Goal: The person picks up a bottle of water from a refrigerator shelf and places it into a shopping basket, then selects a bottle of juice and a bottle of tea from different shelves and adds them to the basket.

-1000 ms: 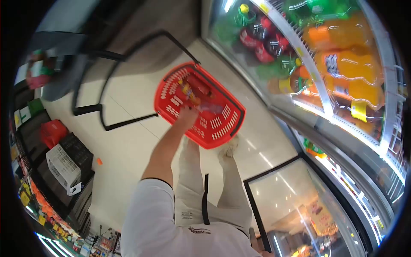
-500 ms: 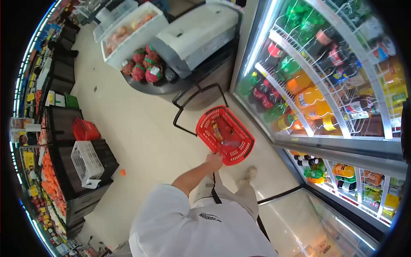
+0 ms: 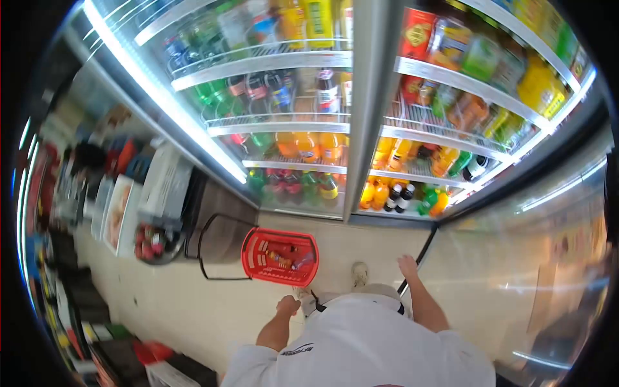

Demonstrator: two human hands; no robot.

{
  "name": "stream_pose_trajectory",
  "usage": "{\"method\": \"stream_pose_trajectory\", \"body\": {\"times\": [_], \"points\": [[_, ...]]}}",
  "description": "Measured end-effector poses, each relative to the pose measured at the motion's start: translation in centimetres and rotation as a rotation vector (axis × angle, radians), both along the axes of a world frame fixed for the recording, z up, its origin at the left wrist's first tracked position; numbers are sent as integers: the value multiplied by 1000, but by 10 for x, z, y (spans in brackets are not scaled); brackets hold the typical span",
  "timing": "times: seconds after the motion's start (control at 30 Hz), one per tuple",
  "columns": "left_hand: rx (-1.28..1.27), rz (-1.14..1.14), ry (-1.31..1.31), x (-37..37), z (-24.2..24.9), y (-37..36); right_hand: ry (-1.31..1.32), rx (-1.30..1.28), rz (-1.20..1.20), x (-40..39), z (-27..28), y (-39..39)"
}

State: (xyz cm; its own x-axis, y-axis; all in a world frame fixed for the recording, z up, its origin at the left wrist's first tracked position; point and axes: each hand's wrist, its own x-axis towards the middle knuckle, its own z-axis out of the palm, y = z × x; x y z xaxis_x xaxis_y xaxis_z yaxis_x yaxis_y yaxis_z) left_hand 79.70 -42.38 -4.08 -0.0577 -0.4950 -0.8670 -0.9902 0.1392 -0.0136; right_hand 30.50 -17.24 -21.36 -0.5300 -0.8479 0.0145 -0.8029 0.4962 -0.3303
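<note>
A red shopping basket stands on the floor in front of the fridge, its black handle folded out to the left. Inside it lie a few small packaged items, too small to name. My left hand is below the basket's near side, apart from it, with fingers curled and nothing visible in them. To the right, my right hand is raised with fingers loosely stretched, close by the edge of the open glass fridge door. Ahead is a drinks fridge with bottles on several shelves.
Left of the fridge stands a counter with a white scale, dragon fruit and a white foam box. Produce stands and a red basket are at lower left. Orange drinks fill a shelf.
My left hand has let go of the red basket, which now stands on the floor. My view has turned to face the fridge, and my right hand has come into view.
</note>
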Motion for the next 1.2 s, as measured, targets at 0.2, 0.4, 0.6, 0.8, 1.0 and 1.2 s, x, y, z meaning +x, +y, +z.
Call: {"method": "stream_pose_trajectory", "body": {"times": [0.2,0.4,0.6,0.8,1.0,1.2], "points": [[-166,-91,147,-87,2,13,-612,188,-50,18,151,-127],[-539,-166,773,-153,49,17,-617,182,275,77,199,-170],[-521,-324,1012,-215,164,3,-350,-32,707,103,247,-184],[-509,-285,1021,-226,237,-4,-517,-273,713,109,283,-195],[-828,28,1225,-207,259,-25,-1115,-214,505,117,288,-223],[-677,318,1241,-190,237,-19,-1346,-423,115,138,385,-273]]}}
